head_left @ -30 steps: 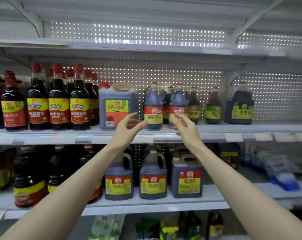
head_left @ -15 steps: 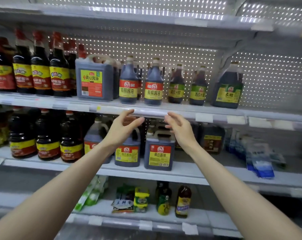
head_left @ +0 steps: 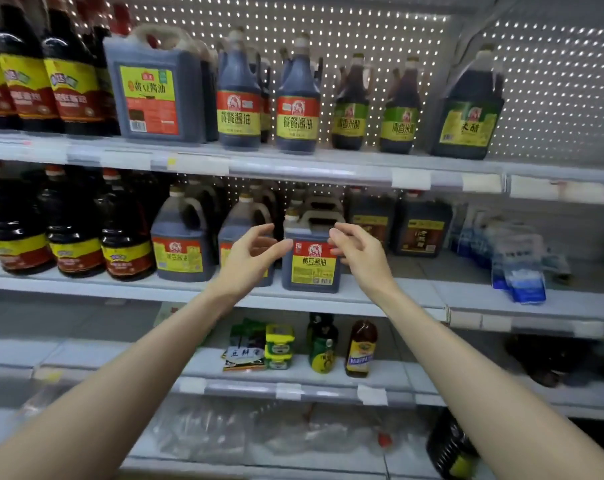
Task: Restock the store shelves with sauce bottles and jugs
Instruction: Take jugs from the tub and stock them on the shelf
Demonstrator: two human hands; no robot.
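Bare fingers (head_left: pixel 272 242) of both hands are spread and hold nothing: the left hand (head_left: pixel 250 261) and right hand (head_left: pixel 357 252) flank the square soy sauce jug (head_left: pixel 311 263) at the middle shelf (head_left: pixel 362 299) edge. Likely step: straightening it; next, close on both sides. Front row there: three red-labelled soy jugs, three dark bottles (head_left: pixel 71 237) to their left.

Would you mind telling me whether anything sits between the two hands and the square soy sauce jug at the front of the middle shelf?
Nothing visible does. The left hand and right hand are open on either side of the square jug, which stands at the shelf's front edge, with no item in front of it.
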